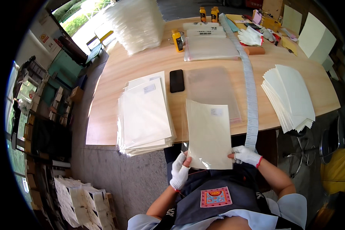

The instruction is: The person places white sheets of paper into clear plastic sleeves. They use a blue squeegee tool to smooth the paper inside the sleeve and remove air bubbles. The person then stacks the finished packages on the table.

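A cream sheet [209, 138] in a clear plastic bag, with a small printed label near its top right, is held at the table's front edge. My left hand [179, 172], in a white fingertip-less glove, pinches its lower left corner. On the lower right edge my right hand [246, 155], gloved the same way, is closed. Just beyond the sheet lies a pile of clear bags [211, 86]. To its left is a stack of bagged sheets [145, 115] with similar labels. A long strip of labels [251, 96] runs down the table beside my right hand.
A black phone [176, 81] lies between the stacks. Fanned cream sheets [289, 97] overhang the table's right front edge. Farther back are more clear bags [211, 48], an orange drink bottle [177, 41], a tall pile of translucent packaging [136, 25] and white gloves [250, 36].
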`<state>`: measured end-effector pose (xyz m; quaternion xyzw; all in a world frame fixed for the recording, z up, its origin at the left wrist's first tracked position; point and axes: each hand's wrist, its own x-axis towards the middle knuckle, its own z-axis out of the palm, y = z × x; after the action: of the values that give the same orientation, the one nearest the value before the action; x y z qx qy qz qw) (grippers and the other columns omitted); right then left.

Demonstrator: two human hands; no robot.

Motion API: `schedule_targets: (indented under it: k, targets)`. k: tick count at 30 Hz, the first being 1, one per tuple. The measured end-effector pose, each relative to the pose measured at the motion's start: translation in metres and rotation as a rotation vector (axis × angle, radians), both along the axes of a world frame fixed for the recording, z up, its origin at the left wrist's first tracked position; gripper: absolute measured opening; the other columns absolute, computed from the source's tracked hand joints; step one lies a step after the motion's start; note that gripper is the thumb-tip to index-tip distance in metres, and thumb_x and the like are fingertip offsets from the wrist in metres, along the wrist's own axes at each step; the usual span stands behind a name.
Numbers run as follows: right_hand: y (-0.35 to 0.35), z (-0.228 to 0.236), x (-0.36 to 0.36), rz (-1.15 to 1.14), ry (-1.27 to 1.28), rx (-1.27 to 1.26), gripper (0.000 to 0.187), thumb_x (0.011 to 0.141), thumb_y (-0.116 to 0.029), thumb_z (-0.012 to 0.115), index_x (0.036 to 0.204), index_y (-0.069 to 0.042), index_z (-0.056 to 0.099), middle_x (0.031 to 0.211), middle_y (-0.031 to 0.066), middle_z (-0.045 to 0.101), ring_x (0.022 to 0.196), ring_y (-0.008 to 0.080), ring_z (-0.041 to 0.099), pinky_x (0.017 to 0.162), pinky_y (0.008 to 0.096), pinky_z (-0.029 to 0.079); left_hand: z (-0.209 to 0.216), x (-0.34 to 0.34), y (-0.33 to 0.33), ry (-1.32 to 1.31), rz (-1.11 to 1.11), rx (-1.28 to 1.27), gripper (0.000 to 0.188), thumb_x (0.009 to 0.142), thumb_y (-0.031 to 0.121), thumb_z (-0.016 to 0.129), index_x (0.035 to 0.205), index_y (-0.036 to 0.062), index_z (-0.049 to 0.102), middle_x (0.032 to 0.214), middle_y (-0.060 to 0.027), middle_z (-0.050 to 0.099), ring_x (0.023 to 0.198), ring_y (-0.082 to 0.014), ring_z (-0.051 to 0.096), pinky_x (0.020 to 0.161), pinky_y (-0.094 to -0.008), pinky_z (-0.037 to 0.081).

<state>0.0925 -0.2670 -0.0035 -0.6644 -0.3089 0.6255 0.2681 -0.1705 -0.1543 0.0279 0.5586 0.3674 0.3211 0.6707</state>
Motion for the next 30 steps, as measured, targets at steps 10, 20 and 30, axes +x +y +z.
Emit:
schedule_targets:
  k: [10,20,30]
  targets:
    - [0.2,0.03,-0.086,0.013,-0.025,0.63,0.033,0.085,-0.034,0.057,0.068,-0.006,0.052,0.059,0.0039,0.055,0.052,0.013,0.05,0.049,0.0297,0.039,0.053,-0.107,0.118,0.215,0.611,0.583,0.028,0.088,0.002,0.034,0.104,-0.0043,0.057,0.087,-0.0067,0.058,0.078,-0.0142,0.054,0.082,-0.0268,0.044]
    - [0.129,0.063,-0.033,-0.091,-0.098,0.662,0.018,0.083,-0.02,0.059,0.091,-0.003,0.055,0.074,0.002,0.059,0.068,0.0134,0.056,0.061,0.0254,0.046,-0.022,-0.138,0.14,0.275,0.72,0.399,0.047,0.081,-0.004,0.038,0.127,0.0011,0.043,0.122,-0.0112,0.048,0.109,-0.0208,0.048,0.09,-0.0309,0.04]
    - [-0.098,0.084,0.176,-1.125,-0.268,0.223,0.026,0.083,-0.017,0.043,0.104,-0.003,0.051,0.07,0.0132,0.06,0.044,0.0135,0.048,0.034,0.0234,0.035,-0.104,-0.125,0.08,0.198,1.083,0.204,0.04,0.091,0.012,0.036,0.129,0.0009,0.037,0.129,-0.0165,0.044,0.116,-0.0253,0.044,0.097,-0.0352,0.036]
